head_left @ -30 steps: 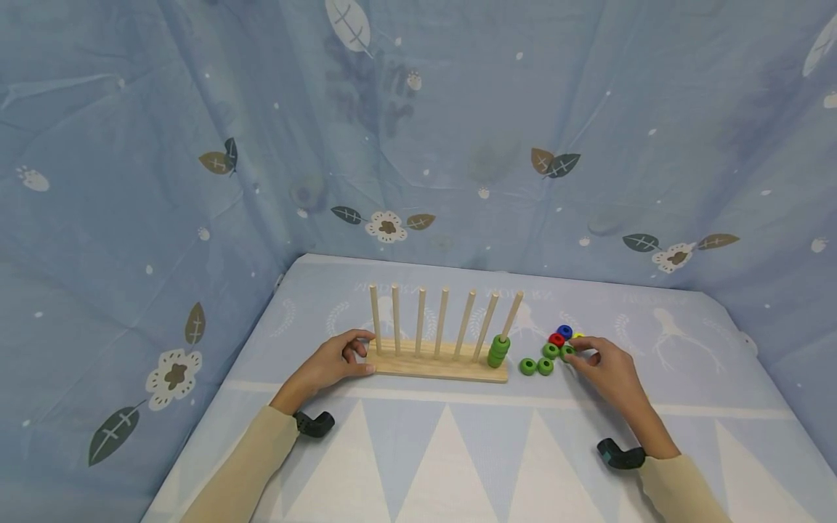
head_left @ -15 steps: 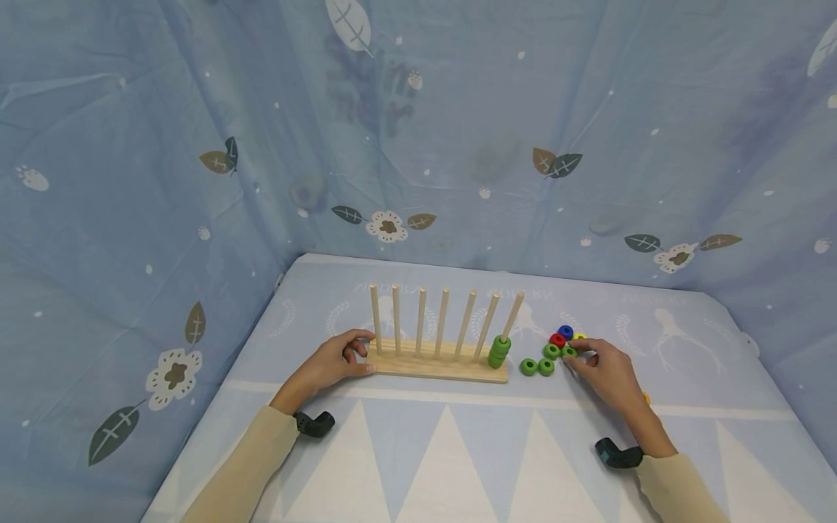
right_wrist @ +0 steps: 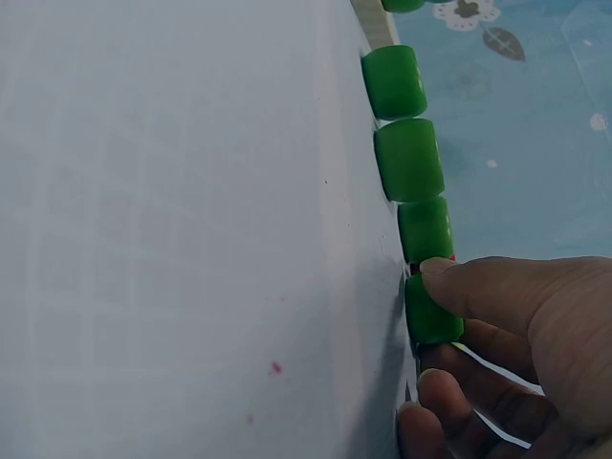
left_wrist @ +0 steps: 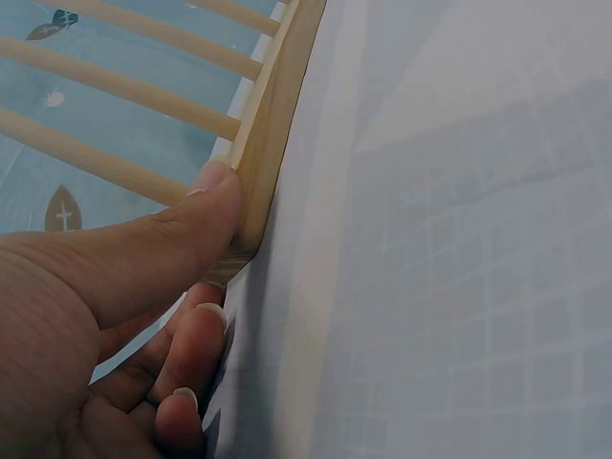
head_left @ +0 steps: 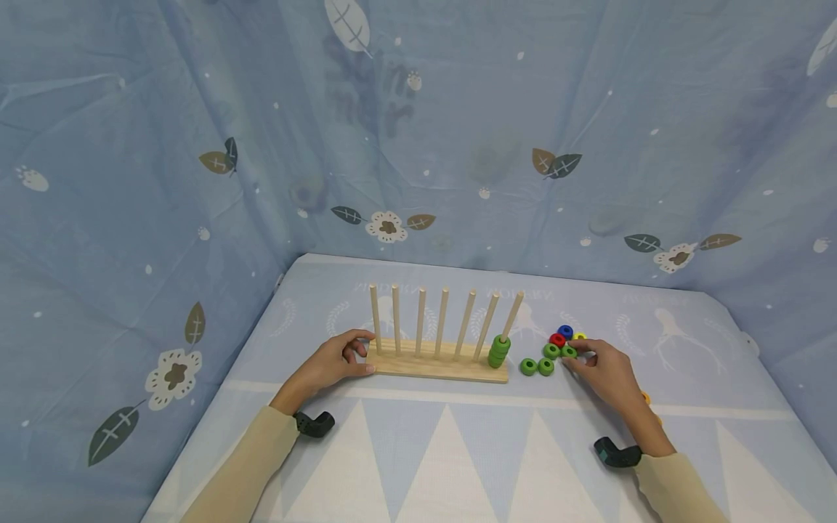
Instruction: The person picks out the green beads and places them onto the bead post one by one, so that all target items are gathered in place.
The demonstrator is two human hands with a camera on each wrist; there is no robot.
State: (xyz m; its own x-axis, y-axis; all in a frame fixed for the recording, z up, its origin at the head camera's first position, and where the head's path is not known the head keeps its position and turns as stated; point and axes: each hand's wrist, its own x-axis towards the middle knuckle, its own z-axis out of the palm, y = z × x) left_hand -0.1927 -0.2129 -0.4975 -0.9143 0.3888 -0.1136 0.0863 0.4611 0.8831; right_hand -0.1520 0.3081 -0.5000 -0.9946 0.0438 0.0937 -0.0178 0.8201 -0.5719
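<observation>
A wooden peg rack (head_left: 418,370) with several upright pegs stands on the table. My left hand (head_left: 330,361) grips its left end, and in the left wrist view the thumb (left_wrist: 215,196) presses the base's corner. On the rightmost peg sits a stack of green beads (head_left: 499,351). To the right of the rack, my right hand (head_left: 604,370) pinches a green bead (head_left: 568,351) resting on the table; the right wrist view has the thumb (right_wrist: 442,272) against this bead (right_wrist: 432,316). Other loose green beads (head_left: 546,366) lie just left of it.
Behind the green beads lie a red bead (head_left: 557,339), a blue bead (head_left: 565,332) and a yellow bead (head_left: 579,335). Orange-yellow beads (head_left: 646,397) show partly from behind the right wrist. A patterned blue cloth (head_left: 458,145) hangs around the table's back and sides.
My right hand and wrist have shifted very slightly, uncovering parts of the orange-yellow beads beside the wrist. My left hand and the rack have stayed put.
</observation>
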